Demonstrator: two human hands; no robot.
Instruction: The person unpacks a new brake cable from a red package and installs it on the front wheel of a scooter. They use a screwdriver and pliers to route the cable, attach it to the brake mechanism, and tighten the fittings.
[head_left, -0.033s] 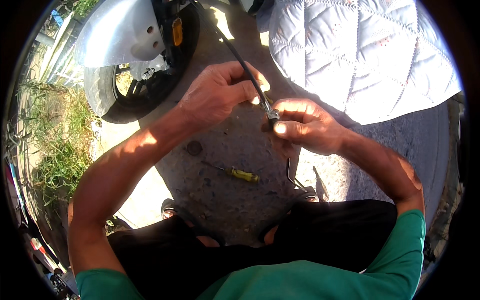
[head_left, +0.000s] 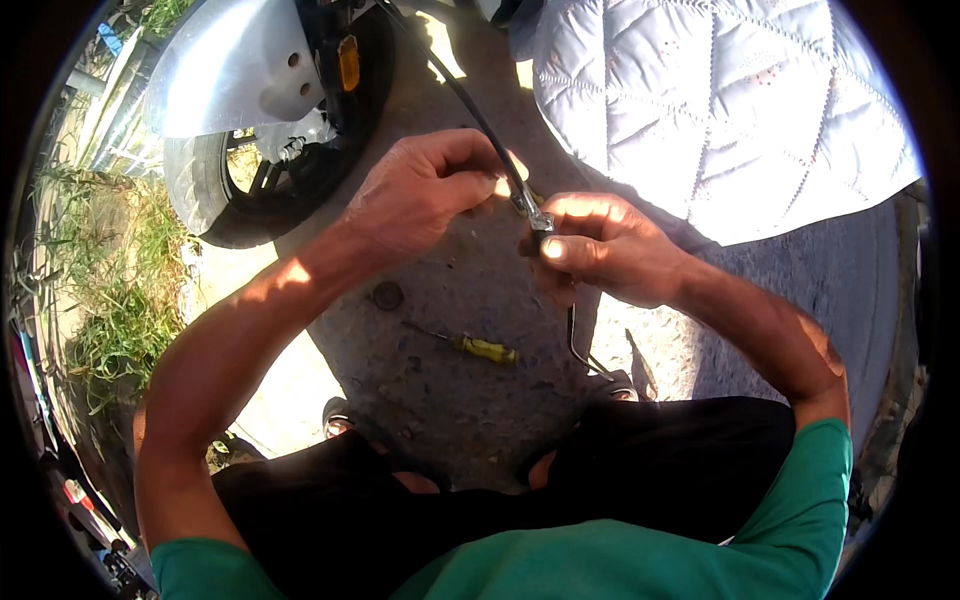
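A black cable (head_left: 465, 98) runs down from the vehicle at the top to a metal end fitting (head_left: 538, 216). My left hand (head_left: 425, 190) is closed, its thumb and forefinger pinching at the cable just above the fitting. My right hand (head_left: 620, 248) grips the lower end of the fitting, thumb on the near side and fingers curled behind. Beneath the right hand a thin dark bent rod (head_left: 573, 335) reaches toward my right foot; its upper end is hidden by the fingers. On the ground between my feet lies a screwdriver (head_left: 485, 349) with a yellow handle.
A tyred wheel (head_left: 205, 185) under a silvery mudguard (head_left: 235, 70) stands at the upper left, with an orange reflector (head_left: 349, 63) beside it. White quilted cloth (head_left: 720, 120) covers the upper right. Grass (head_left: 120, 290) grows on the left. A small round disc (head_left: 387, 295) rests on the ground.
My left hand has shifted slightly left, and its thumb has drawn back a little along the cable. The fitting and my right hand have moved slightly up and left.
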